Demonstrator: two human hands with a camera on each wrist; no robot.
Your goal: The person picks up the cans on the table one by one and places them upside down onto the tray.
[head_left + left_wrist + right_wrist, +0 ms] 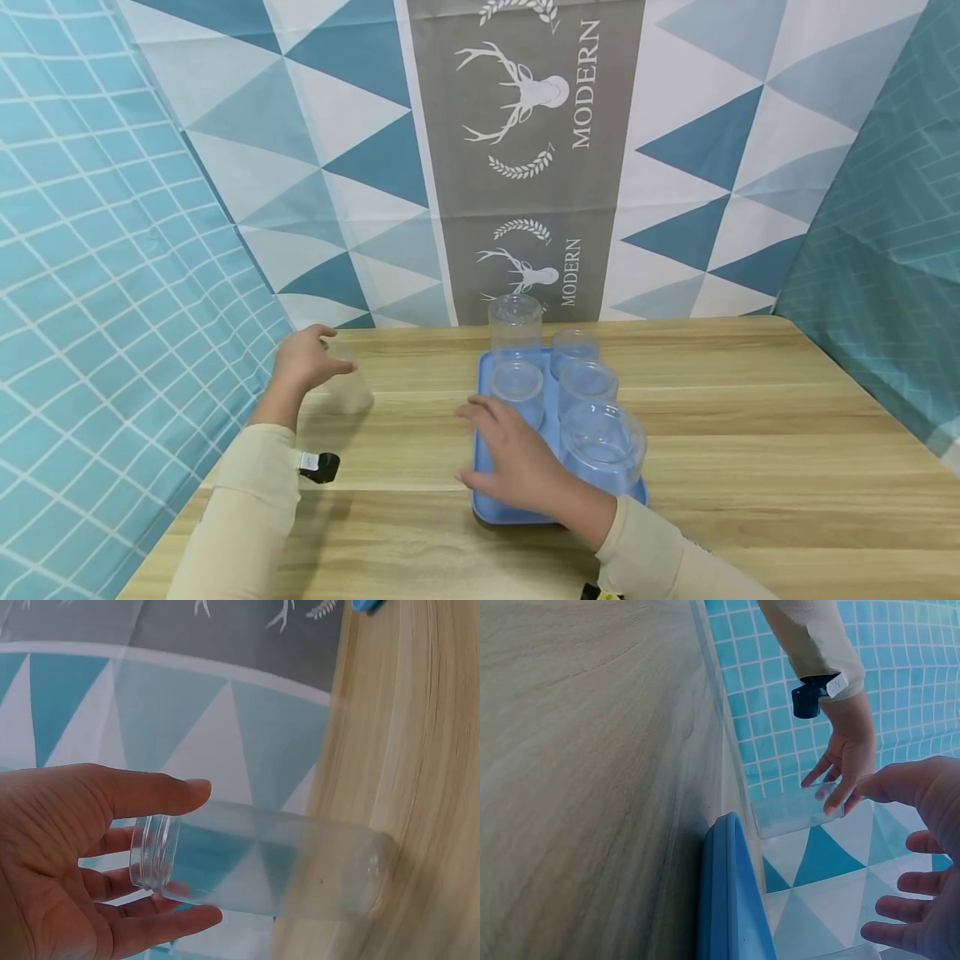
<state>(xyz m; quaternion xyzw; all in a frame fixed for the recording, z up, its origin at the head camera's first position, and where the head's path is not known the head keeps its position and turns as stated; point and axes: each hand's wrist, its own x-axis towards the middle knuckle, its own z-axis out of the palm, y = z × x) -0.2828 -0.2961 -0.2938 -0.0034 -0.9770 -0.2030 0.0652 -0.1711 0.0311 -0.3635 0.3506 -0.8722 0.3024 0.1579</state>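
Note:
A tall clear plastic jar (255, 862) with a screw-thread neck stands upright on the table at the left. My left hand (303, 360) is about its top, thumb on one side and spread, fairly straight fingers on the other; whether they touch it is hard to tell. My right hand (517, 458) hovers over the left front of a blue tray (480, 500), holding nothing, with thumb and fingers apart. Several clear jars stand on that tray, among them a tall jar (515, 329) at the back and a wide jar (603, 446) at the front right.
The wooden table (750, 467) runs from the tiled-pattern cloth (112, 250) at the left to a green cloth (892, 250) at the right. A patterned curtain (360, 167) hangs behind its back edge. A small black camera (320, 467) sits on the left wrist.

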